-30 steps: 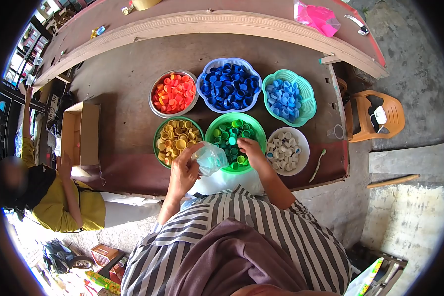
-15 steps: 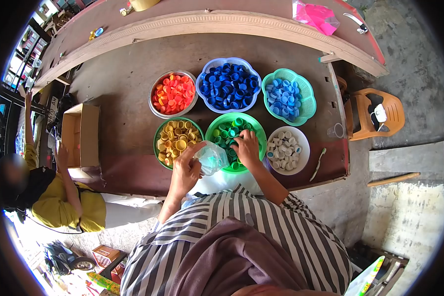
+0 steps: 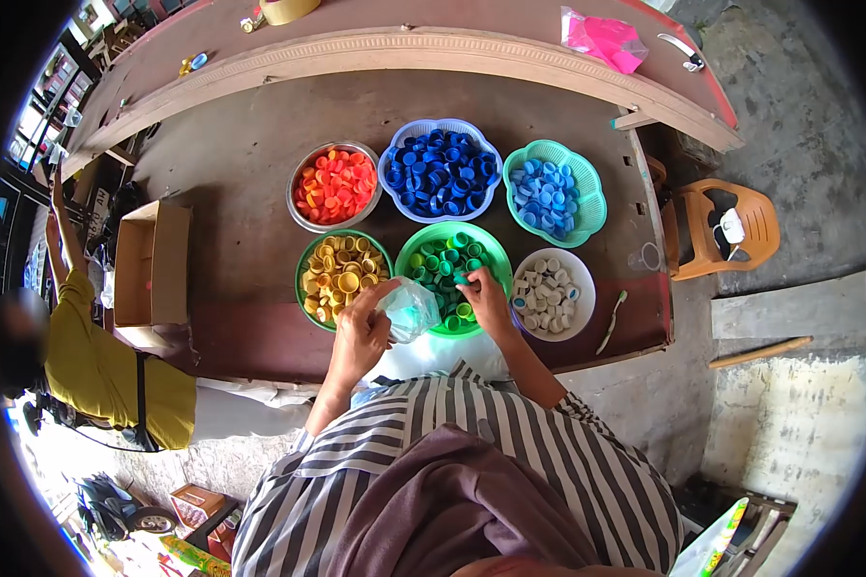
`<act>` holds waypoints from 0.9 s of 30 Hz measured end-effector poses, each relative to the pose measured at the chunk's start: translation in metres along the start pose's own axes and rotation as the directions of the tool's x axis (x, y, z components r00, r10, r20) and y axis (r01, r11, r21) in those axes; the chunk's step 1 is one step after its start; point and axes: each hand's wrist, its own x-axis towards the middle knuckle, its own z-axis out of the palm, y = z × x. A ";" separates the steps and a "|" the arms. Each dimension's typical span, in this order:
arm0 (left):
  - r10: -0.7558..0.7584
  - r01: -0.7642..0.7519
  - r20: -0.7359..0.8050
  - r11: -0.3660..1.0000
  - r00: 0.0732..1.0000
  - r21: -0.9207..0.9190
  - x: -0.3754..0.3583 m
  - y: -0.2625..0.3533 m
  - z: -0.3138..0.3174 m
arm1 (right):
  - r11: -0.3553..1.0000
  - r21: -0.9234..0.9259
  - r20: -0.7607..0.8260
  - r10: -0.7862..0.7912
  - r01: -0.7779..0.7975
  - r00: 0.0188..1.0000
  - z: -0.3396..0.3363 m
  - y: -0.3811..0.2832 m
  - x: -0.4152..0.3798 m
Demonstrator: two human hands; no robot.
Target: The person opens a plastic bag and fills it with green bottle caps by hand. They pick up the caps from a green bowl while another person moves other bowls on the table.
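My left hand [image 3: 360, 332] is closed on a clear plastic bag [image 3: 410, 310] that has something teal-green in it. The bag overlaps the near left part of a green bowl [image 3: 499, 257] of green bottle caps [image 3: 442, 258]. Over the right side of that bowl, my right hand [image 3: 487, 300] pinches a dark green bottle cap [image 3: 464, 282], partly covered by the fingers. Left of the bag stands a bowl of yellow bottle caps [image 3: 337, 260]. White bottle caps [image 3: 547, 293] fill a bowl close to my right wrist.
Behind are bowls of red caps [image 3: 335, 185], dark blue caps [image 3: 440, 173] and light blue caps [image 3: 546, 192]. A cardboard box [image 3: 154, 264] stands left, near a person in a yellow top [image 3: 115, 356]. A toothbrush [image 3: 612, 322], clear cup [image 3: 646, 257] and orange chair [image 3: 731, 226] are right.
My right hand has drawn its fingers together and moved slightly toward me in the green bowl. My left hand keeps the bag. The other person has raised an arm toward the back.
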 end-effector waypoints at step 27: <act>0.000 0.000 0.027 1.000 1.000 -0.009 -0.002 0.003 0.004 | 0.954 0.205 -0.171 -0.183 0.217 0.968 -0.064 -0.142 0.016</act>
